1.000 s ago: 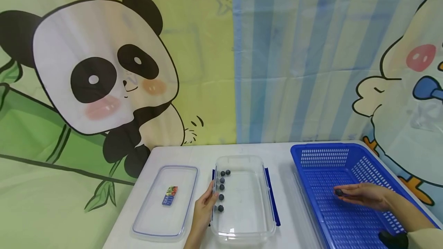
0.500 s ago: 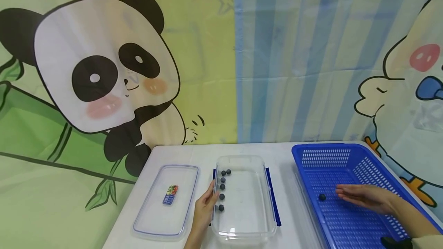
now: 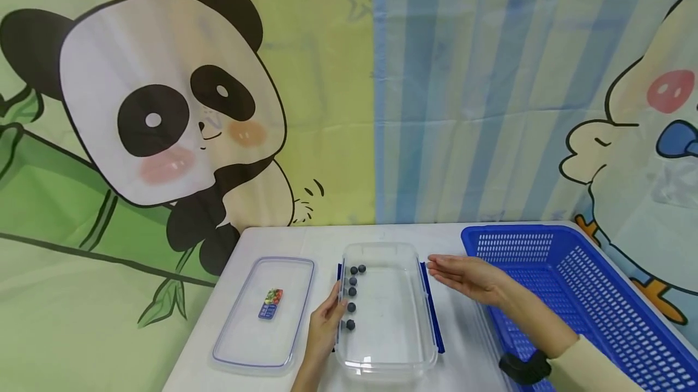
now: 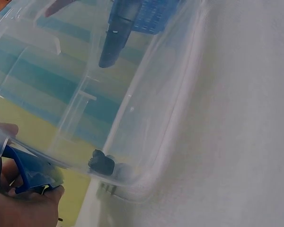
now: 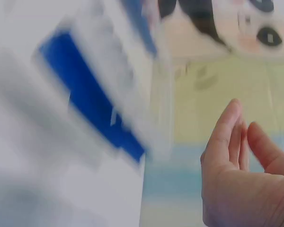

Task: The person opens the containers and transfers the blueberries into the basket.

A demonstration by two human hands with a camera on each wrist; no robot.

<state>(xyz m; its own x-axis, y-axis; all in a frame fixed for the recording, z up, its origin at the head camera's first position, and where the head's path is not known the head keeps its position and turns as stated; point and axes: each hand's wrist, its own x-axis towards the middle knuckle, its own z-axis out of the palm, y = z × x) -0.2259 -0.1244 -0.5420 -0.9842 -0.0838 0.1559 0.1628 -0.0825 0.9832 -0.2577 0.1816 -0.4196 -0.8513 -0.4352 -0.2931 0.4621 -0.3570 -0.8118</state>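
My left hand (image 3: 323, 326) grips the left side of a clear plastic container (image 3: 389, 352). In the left wrist view, its fingers (image 4: 52, 201) are at the container's blue latch flap (image 4: 35, 172). Several dark blueberries (image 3: 351, 307) lie inside along the container's left wall. Fingers straight, my right hand (image 3: 471, 275) hovers just right of the container and holds nothing. The right wrist view shows the same right hand (image 5: 241, 175), with the container's other blue latch flap (image 5: 87, 94) blurred at left.
A clear lid (image 3: 262, 343) with a small printed label lies flat on the white table (image 3: 322, 237) at left. At right stands a blue perforated basket (image 3: 512, 231), partly covered by my right forearm. A printed curtain (image 3: 327, 107) hangs behind the table.
My right hand let a blueberry drop into the basket, where it lay half a second ago. The hand then moved left to the container, and that blueberry is now out of sight.
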